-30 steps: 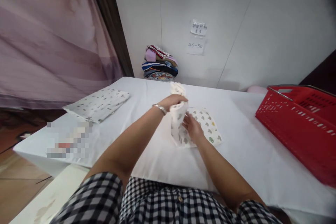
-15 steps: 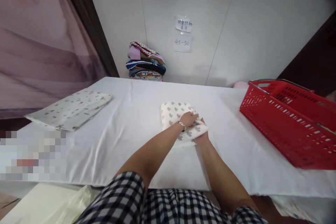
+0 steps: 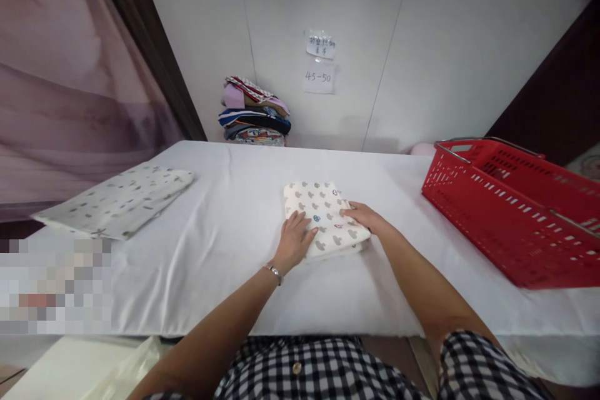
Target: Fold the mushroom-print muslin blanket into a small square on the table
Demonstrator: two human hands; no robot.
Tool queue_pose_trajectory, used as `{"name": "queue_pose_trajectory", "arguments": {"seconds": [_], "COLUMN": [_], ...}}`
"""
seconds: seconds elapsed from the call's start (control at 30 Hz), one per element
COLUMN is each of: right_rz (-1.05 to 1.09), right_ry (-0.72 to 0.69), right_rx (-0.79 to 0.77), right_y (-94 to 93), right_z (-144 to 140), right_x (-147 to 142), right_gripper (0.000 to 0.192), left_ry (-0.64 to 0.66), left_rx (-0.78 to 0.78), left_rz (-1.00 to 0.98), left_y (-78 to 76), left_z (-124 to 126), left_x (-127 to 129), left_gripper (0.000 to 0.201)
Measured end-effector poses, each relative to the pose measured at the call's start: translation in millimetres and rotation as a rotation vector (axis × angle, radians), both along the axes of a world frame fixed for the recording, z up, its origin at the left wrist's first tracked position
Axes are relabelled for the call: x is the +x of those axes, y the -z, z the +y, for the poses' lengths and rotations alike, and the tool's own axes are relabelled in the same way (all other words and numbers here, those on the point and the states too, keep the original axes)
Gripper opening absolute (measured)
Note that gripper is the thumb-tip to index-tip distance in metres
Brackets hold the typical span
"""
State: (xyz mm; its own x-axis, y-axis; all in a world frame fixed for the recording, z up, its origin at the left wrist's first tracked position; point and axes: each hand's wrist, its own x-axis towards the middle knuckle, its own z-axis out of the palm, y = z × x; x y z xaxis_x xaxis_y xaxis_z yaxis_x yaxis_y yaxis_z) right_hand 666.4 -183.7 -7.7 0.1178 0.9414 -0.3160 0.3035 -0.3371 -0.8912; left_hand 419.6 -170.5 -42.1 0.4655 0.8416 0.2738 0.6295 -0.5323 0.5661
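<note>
Our outspread left hand [image 3: 293,242] rests on the folded, grey-printed white cloth [image 3: 323,200]; our half-curled right hand [image 3: 368,217] touches its right edge, grip unclear. We should smooth outward evenly.

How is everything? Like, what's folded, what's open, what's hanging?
Gray-patterned cloth: folded, lying flat.
Left hand: open, resting on that cloth.
Right hand: at its right edge, grip unclear.
Small-print cloth: folded, lying flat.
Fabric pile: folded, stacked.
Red basket: upright, open-topped.
White tablecloth: spread, wrinkled.
Paper signs: stuck to the wall.
Curtain: hanging.
</note>
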Motion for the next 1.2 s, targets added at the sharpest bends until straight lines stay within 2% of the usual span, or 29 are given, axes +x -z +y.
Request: {"name": "queue_pose_trajectory", "arguments": {"seconds": [0.1,0.2,0.37,0.53,0.67,0.73,0.8,0.87,0.93,1.0,1.03,1.1,1.2], "right_rz": [-0.327,-0.476,-0.732,-0.973,-0.885,-0.830,-0.815,-0.719,-0.498,-0.266,-0.201,-0.178,-0.294], "right_ry": [0.037,0.104,0.097,0.045,0.083,0.091,0.082,0.023,-0.103,-0.178,-0.161,-0.016,0.223], "right_rx": [0.092,0.191,0.058,-0.110,-0.087,-0.094,-0.097,-0.053,0.013,0.069,0.089,0.146,0.266], "right_y": [-1.5,7.1,24.1,23.3,22.1,23.3,26.5,32.4,39.9,46.3,48.2,48.5,40.1], "right_z": [5,4,-4,-6,-6,-9,-17,-30,-45,-55,-57,-52,-29], "right_x": [-4,-1,3,-2,0,-4,-17,-38,-62,-76,-77,-65,-28], "right_gripper": [0.051,0.049,0.040,0.041,0.043,0.044,0.043,0.041,0.044,0.048,0.047,0.041,0.040], "left_ry": [-0.004,0.030,0.107,0.179,0.201,0.195,0.141,-0.023,-0.249,-0.395,-0.436,-0.465,-0.379], "left_rx": [-0.018,-0.031,-0.038,0.129,0.177,0.145,0.105,0.059,-0.020,-0.133,-0.141,-0.094,0.029], "left_rz": [0.019,0.032,0.061,0.130,0.144,0.125,0.133,0.171,0.219,0.265,0.260,0.200,0.075], "left_y": [0.5,-2.7,-3.5,8.6,22.4,23.6,18.8,9.4,-1.9,-12.8,-17.7,-25.7,-31.2], "left_z": [-3,-3,-5,-23,-32,-25,-8,18,47,68,74,73,45], "left_x": [10,13,9,-4,-15,-25,-40,-63,-89,-111,-118,-120,-98], "left_gripper": [0.044,0.046,0.047,0.060,0.053,0.050,0.048,0.045,0.044,0.040,0.039,0.037,0.035]}}
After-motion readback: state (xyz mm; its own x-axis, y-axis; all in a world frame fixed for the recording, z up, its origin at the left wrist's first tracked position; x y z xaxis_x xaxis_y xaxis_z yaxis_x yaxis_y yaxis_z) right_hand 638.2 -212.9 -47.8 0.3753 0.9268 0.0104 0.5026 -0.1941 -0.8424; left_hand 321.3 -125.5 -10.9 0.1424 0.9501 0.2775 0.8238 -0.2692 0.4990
